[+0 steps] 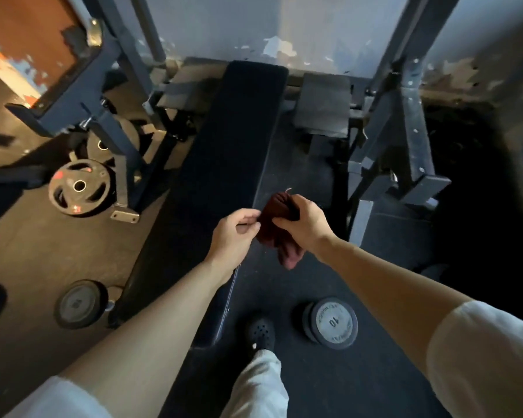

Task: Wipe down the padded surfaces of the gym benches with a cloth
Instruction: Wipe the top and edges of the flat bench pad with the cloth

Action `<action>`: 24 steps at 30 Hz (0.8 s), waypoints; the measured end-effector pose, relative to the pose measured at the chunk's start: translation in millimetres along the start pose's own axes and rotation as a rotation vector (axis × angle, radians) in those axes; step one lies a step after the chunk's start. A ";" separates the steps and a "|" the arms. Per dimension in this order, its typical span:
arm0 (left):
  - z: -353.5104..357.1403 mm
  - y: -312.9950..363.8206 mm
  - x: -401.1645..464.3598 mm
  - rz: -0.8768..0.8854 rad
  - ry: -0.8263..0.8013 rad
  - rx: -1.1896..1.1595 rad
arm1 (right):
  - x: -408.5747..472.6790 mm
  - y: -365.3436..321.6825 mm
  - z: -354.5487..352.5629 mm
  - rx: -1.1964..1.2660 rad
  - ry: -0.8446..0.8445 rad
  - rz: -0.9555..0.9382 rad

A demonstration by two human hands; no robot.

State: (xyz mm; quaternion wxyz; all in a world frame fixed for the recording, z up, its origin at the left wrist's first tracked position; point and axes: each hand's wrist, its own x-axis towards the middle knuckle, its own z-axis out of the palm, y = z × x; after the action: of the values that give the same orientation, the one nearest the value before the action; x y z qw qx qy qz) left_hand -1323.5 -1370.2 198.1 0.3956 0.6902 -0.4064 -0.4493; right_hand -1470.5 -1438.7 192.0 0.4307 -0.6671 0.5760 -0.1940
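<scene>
Gym floor point(308, 182): one bench point(224, 152), one cloth point(277, 218).

Head cam, looks fwd/down, close over bench point(224, 164).

Both arms reach forward; left grip point(234, 229) pinches, right grip point(304, 220) curls closed, nearly touching.

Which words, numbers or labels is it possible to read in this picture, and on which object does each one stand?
"10": on the grey weight plate on the floor by the shoe; it appears upside down in this view.
Small raised lettering around the rim of that same plate: too small and blurred to read.
Red marks on the black plate at left: blurred, not readable.
Grey plate at lower left: markings at its centre, not readable.
Cloth and bench: no text visible.
</scene>
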 end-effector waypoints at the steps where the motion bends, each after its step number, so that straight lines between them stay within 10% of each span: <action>1: 0.0 -1.7 22.2 -0.011 0.008 0.014 | 25.3 4.5 -0.4 0.000 0.009 0.008; 19: 66.6 -45.3 331.4 -0.139 0.102 -0.034 | 340.4 71.3 23.0 0.166 -0.311 0.113; 24: 98.7 -102.9 403.7 0.063 0.064 0.225 | 407.1 120.7 46.8 0.028 -0.121 0.030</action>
State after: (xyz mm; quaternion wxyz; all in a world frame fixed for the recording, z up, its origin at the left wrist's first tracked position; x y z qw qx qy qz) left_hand -1288.0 -1721.4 -44.2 0.3422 0.7311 -0.4630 -0.3660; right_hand -1401.4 -1798.9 -26.9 0.4770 -0.6628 0.5561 -0.1546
